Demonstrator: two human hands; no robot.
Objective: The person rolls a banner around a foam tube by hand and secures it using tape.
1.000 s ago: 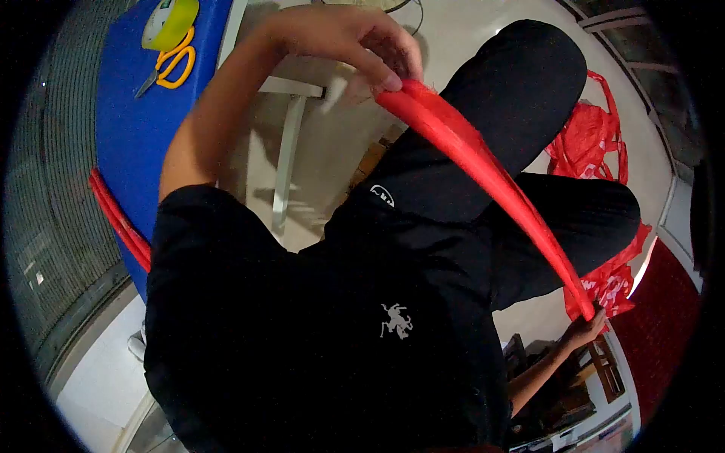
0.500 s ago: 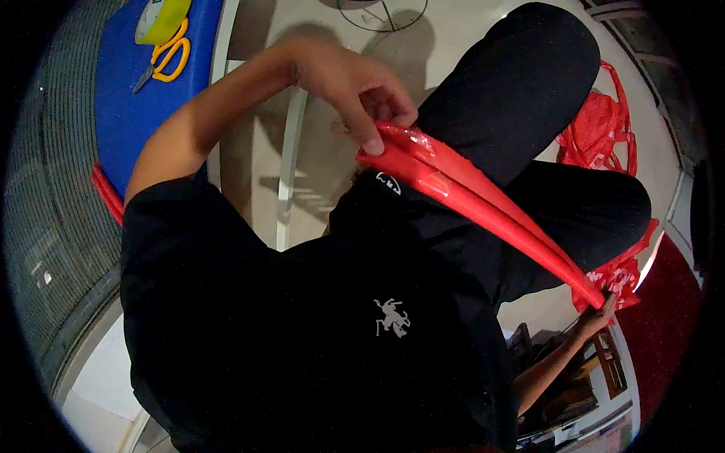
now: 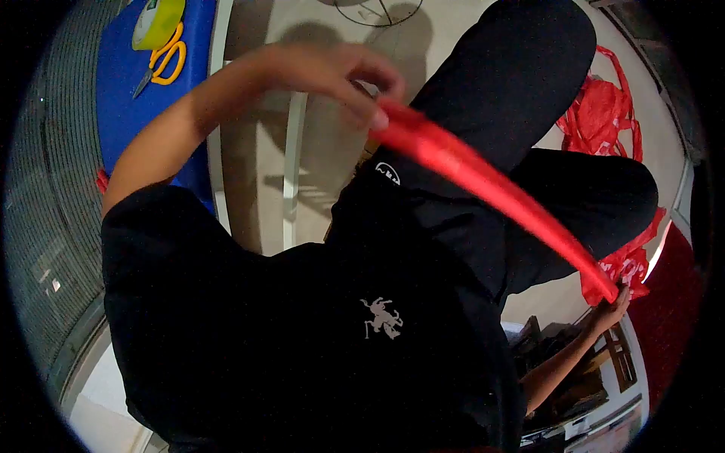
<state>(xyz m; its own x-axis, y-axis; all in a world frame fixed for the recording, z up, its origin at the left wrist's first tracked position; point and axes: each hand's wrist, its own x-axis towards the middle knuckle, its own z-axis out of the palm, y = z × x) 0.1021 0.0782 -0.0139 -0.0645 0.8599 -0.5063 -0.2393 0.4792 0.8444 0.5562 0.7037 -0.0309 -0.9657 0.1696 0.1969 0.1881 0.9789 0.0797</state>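
A long, folded strip of shiny red plastic (image 3: 483,181) stretches diagonally across my lap, slightly blurred. My left hand (image 3: 347,79) pinches its upper end between thumb and fingers, and that hand is smeared by motion. At the far lower end, my right hand (image 3: 613,306) is closed on the narrow tip; part of its fingers is hidden. Crumpled red plastic (image 3: 630,264) with white print lies just beyond the right hand.
Yellow-handled scissors (image 3: 170,64) and a yellow-green tape roll (image 3: 158,24) rest on a blue surface (image 3: 124,98) at upper left. Red plastic bags (image 3: 600,117) lie on the floor beyond my legs. A round wire stand (image 3: 385,15) stands at the top.
My left hand has moved up slightly with its end of the strip. The strip's parted layers now look like one narrower band. My right hand has shifted slightly right.
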